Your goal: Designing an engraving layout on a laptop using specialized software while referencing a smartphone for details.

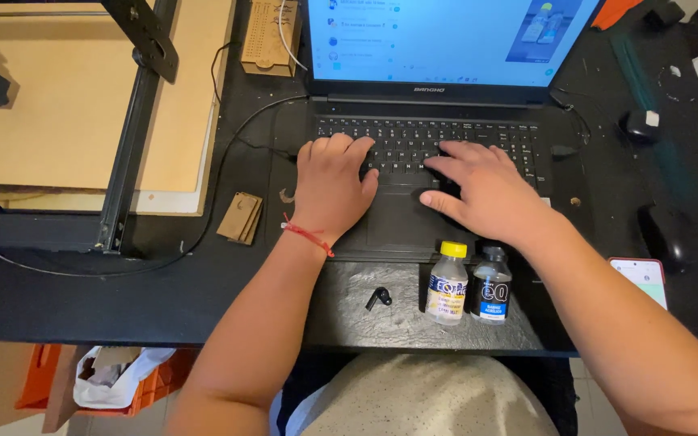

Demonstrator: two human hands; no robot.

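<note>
A black laptop (pixel 414 113) stands open on a dark desk (pixel 123 299), its screen lit with a light blue window. My left hand (pixel 331 187) rests on the left side of the keyboard, fingers curled down on the keys; a red string bracelet is on that wrist. My right hand (pixel 486 190) lies on the right side of the keyboard, fingers spread over the keys, thumb near the trackpad. Neither hand holds anything.
Two small bottles stand at the desk's near edge: a yellow-capped one (pixel 448 282) and a dark-capped one (pixel 490 282). A black earbud (pixel 378 298) lies beside them. A phone (pixel 644 274), a mouse (pixel 638 125), small wooden pieces (pixel 241 216) and a board under a black metal frame (pixel 82 105) surround the laptop.
</note>
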